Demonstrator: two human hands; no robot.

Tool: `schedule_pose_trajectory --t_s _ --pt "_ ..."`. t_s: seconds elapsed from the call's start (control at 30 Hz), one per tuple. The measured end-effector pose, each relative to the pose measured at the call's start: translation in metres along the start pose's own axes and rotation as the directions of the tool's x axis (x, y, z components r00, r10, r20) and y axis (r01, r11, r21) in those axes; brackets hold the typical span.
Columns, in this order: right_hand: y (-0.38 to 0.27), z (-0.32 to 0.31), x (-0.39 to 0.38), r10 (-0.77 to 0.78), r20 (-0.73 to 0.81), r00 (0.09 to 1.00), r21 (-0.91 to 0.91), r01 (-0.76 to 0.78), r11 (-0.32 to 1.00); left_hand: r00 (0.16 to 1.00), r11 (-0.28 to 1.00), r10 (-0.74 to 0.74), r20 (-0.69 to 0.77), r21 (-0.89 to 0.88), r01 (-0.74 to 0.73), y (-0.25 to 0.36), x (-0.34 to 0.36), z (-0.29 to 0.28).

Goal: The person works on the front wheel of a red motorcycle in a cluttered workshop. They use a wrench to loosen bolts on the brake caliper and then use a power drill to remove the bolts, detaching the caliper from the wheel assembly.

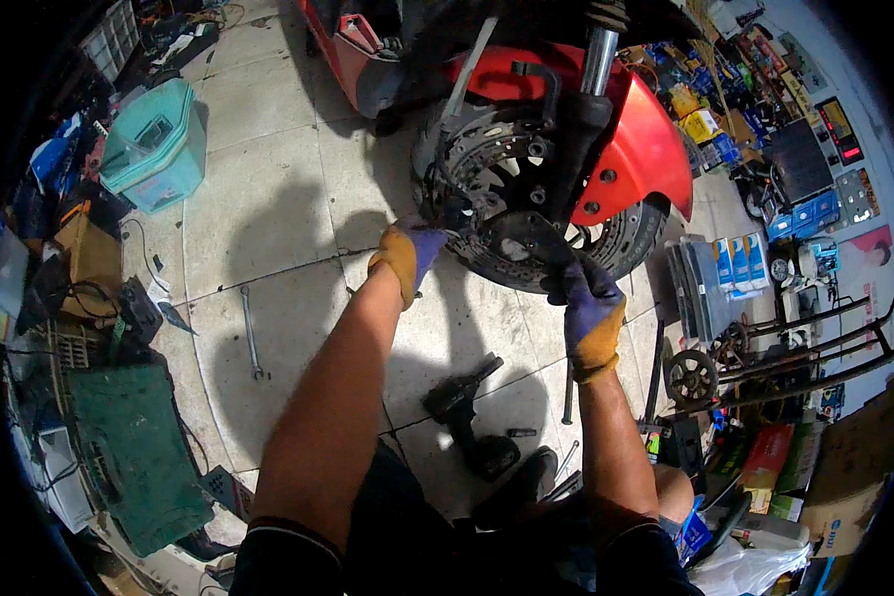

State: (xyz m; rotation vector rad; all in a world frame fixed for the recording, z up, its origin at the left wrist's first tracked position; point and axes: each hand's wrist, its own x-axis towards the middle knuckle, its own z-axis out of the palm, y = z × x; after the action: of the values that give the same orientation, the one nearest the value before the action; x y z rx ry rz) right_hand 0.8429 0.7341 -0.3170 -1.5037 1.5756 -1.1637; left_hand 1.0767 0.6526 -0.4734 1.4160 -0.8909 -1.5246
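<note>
Both my hands wear purple gloves with orange cuffs and are at the front wheel [536, 174] of a red scooter. My left hand [413, 256] is closed at the left side of the wheel, beside a dark part [457, 215] near the brake disc [487, 139]; what its fingers hold is hidden. Below the fork leg [588, 124], my right hand [593, 313] is closed on the near end of a dark flat bracket [522, 236]. The bracket lies across the lower part of the wheel. A red front fender [638, 149] curves over the tyre.
A cordless impact wrench [462, 417] lies on the tiles between my arms, with a combination spanner [251, 333] further left. A teal bin [154, 149] and green case [134, 457] stand at left. At right are a hand truck [765, 353] and stacked boxes [740, 266].
</note>
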Motion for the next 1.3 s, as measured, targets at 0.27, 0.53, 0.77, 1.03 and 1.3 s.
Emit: schedule_pose_trajectory --t_s 0.27,0.53,0.77,1.03,1.3 --pt "-0.016 0.013 0.007 -0.165 0.025 0.986 -0.292 0.165 0.942 0.949 0.856 -0.201 0.243 -0.428 0.291 -0.007 -0.009 0.048" --pt "-0.03 0.025 0.026 -0.29 0.111 0.951 -0.6 0.296 0.743 0.944 0.592 -0.152 0.294 -0.738 0.325 -0.003 -0.006 0.062" --pt "-0.007 0.025 0.049 -0.315 0.109 0.943 -0.535 0.323 0.781 0.931 0.516 -0.133 0.34 -0.778 0.358 -0.009 0.007 0.082" --pt "-0.014 0.021 0.039 -0.337 0.073 0.939 -0.511 0.326 0.796 0.911 0.544 -0.078 0.404 -0.749 0.379 -0.002 -0.002 0.069" --pt "-0.018 0.017 0.0 -0.175 0.054 0.983 -0.275 0.183 0.944 0.886 0.909 -0.261 0.383 -0.212 0.359 -0.019 -0.022 0.029"
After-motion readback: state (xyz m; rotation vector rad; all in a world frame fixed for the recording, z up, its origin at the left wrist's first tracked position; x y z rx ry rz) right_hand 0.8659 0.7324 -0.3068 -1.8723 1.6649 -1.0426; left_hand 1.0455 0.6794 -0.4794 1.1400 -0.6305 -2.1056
